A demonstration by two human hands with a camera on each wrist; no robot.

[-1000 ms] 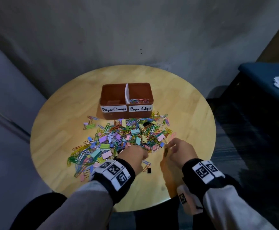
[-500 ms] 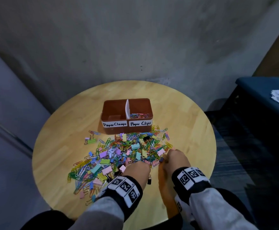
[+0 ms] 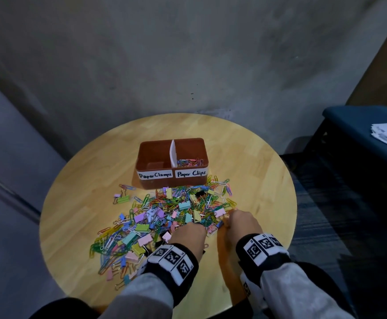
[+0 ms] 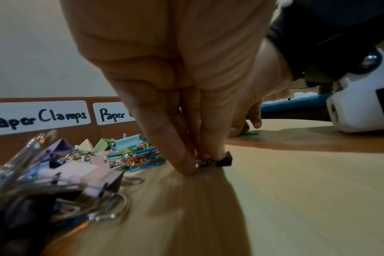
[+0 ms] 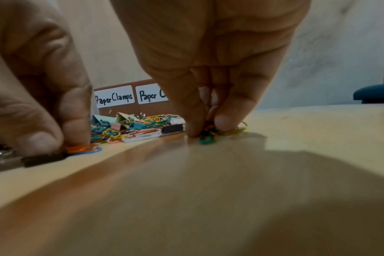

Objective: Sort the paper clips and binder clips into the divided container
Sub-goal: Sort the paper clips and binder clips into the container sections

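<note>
Left hand [image 4: 186, 104]: mine; fingers pressed together, now pinching paper clips [image 4: 203, 160] off the table [image 4: 296, 190], lower centre of frame
Right hand [image 5: 208, 69]: pinching green and yellow clips [image 5: 208, 136]
Change: both hands have dropped into the pile [image 3: 165, 217]; a grab is under way
Container [image 3: 173, 162]: centre; right compartment partly filled

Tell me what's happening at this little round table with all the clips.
A person is sorting a mixed pile of clips on a round wooden table into a brown divided container. Its "Paper Clips" side already holds some paper clips; the "Paper Clamps" side looks empty. Both hands are down at the near edge of the pile: the left hand pinches a few paper clips beside a small black binder clip, and the right hand pinches a small bunch of paper clips.
</note>
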